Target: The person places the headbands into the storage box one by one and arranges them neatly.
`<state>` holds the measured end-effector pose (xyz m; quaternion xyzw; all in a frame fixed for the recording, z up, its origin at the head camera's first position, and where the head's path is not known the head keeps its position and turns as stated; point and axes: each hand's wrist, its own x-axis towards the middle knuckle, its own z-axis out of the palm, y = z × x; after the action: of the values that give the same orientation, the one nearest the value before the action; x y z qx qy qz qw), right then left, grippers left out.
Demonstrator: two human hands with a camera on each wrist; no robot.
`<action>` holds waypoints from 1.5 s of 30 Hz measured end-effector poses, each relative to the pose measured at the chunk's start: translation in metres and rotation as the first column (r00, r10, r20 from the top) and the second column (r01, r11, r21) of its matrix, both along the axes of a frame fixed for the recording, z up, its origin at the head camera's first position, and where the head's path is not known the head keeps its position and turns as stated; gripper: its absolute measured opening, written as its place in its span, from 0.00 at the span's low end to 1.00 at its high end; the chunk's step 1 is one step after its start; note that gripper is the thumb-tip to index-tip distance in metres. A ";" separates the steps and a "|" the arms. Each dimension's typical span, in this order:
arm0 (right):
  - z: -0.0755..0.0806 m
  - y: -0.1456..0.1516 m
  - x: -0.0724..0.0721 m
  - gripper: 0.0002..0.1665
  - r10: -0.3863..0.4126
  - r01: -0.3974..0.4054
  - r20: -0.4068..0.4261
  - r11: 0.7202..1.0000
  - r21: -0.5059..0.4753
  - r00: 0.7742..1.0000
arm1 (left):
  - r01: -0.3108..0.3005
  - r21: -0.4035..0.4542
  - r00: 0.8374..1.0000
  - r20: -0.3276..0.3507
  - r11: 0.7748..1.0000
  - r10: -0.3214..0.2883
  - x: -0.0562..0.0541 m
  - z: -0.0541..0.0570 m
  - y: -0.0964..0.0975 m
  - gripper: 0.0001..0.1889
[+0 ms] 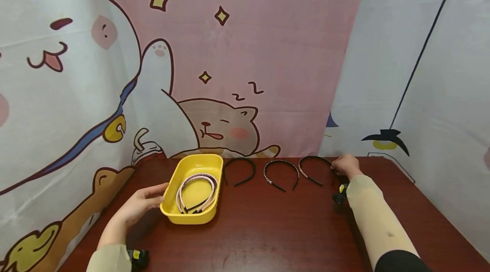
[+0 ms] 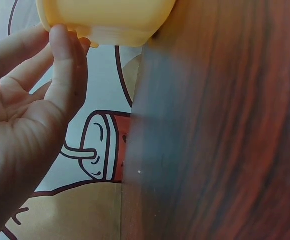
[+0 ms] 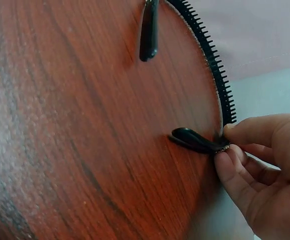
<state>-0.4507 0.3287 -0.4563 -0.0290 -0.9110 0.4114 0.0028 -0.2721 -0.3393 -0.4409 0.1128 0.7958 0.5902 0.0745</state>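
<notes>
My right hand [image 1: 346, 165] pinches one arm of a black toothed headband [image 3: 217, 70] between thumb and fingers. Its dark tips point toward me, and glittery trim shows along its inner edge. To the left, on the table, lie a black headband with a decorated band [image 1: 281, 161] and a plain-looking black headband [image 1: 252, 171]. The straight fingers of my left hand [image 1: 139, 204] touch the left rim of a yellow plastic basket [image 1: 191, 219]. Inside lie pale pink headbands [image 1: 183, 189] with dark tips, overlapping, one of them ridged. Part of the pinched headband is hidden by my fingers.
All this lies on a dark red-brown wooden table [image 1: 268, 229], the headbands near its back edge. Behind it hangs a cartoon-printed cloth [image 1: 275, 72], close to the table's back and sides.
</notes>
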 end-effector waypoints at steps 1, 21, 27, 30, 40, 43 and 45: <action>0.000 0.000 0.000 0.18 -0.004 0.004 0.006 1.000 -0.010 1.000 | 0.003 0.000 1.000 -0.001 1.000 -0.003 0.000 0.000 0.000 0.30; 0.007 0.003 0.016 0.28 0.079 0.000 0.167 0.904 -0.427 0.983 | -0.028 0.004 0.999 0.036 1.000 0.028 0.001 0.002 0.000 0.31; 0.007 0.006 0.021 0.30 0.134 -0.010 0.229 0.882 -0.472 0.964 | -0.016 -0.011 0.999 0.034 1.000 0.016 0.000 0.001 -0.001 0.31; 0.007 0.007 0.024 0.30 0.145 0.000 0.254 0.868 -0.497 0.956 | -0.013 -0.013 0.999 0.035 1.000 0.014 0.000 0.001 0.000 0.31; 0.006 0.000 0.027 0.18 0.103 0.089 0.295 0.816 -0.571 0.950 | -0.019 -0.012 0.999 0.048 1.000 0.020 0.001 0.003 0.000 0.31; 0.006 -0.003 0.027 0.22 0.094 0.097 0.297 0.817 -0.569 0.950 | -0.017 -0.009 0.999 0.048 1.000 0.017 0.001 0.003 0.000 0.31; 0.006 -0.004 0.026 0.22 0.094 0.098 0.299 0.817 -0.568 0.950 | -0.017 -0.006 0.999 0.048 1.000 0.017 0.001 0.003 0.000 0.31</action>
<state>-0.4250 0.3252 -0.4506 -0.0945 -0.7323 0.6575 -0.1502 -0.2711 -0.3390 -0.4380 0.0919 0.7963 0.5912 0.0888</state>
